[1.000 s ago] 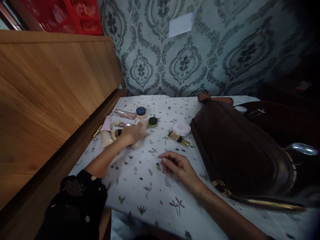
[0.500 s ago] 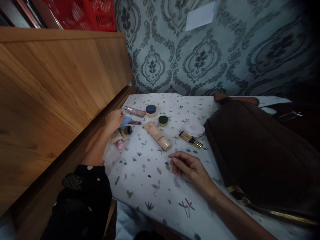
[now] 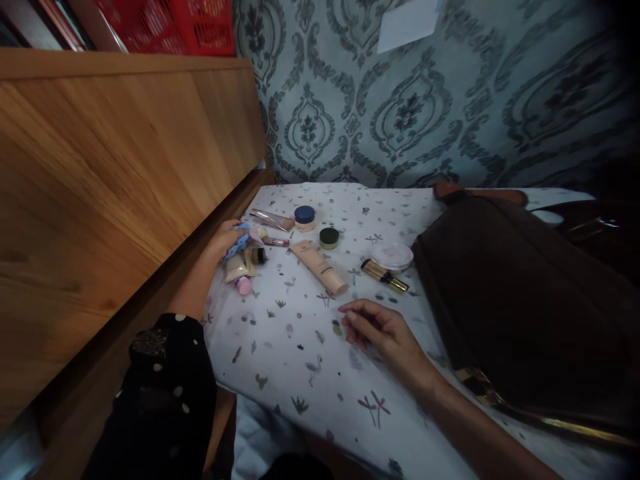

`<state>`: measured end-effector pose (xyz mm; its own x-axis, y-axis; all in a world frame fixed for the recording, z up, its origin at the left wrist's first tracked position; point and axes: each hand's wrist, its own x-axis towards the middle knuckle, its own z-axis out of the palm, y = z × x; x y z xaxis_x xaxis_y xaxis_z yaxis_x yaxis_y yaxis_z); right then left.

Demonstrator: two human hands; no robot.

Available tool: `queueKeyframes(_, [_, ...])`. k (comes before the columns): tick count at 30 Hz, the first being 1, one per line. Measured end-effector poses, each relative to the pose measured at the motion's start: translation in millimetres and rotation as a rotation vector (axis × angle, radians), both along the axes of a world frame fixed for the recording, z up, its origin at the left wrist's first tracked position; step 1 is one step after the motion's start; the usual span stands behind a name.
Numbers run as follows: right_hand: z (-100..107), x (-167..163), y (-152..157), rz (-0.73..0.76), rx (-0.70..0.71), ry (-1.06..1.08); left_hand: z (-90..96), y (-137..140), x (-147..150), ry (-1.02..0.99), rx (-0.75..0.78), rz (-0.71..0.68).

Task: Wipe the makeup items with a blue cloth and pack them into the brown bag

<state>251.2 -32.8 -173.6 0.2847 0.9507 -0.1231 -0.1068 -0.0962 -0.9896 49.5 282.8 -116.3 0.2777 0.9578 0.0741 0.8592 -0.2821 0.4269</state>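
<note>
- Blue crumpled item (image 3: 237,244): at the left side of the patterned worktop (image 3: 280,347), in the left hand (image 3: 224,239), whose fingers are curled around it.
- Just below that hand, a beige tube (image 3: 235,266) and a pink cap (image 3: 244,286) lie clustered.
- Peach tube (image 3: 319,268): slantwise mid-worktop, near a green-lidded jar (image 3: 329,239) and a blue-lidded jar (image 3: 305,219).
- Right hand (image 3: 375,327): fingers loosely bent, slack, nearest the black-and-gold tube (image 3: 385,275).
- White round case (image 3: 393,256): between that tube and the dark bag (image 3: 520,300).
</note>
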Motion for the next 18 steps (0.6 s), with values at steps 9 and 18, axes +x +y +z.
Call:
queueKeyframes(9, [-1.5,-0.6,-1.2,0.028,-0.011,-0.016,2.5,-36.4,-58.2,-0.135,-0.039,-0.025])
queueKeyframes(18, [-4.8,-1.9,-0.1,0.041,0.015,0.014,-10.1,-60.5,-75.9,-0.242,-0.309,-0.430])
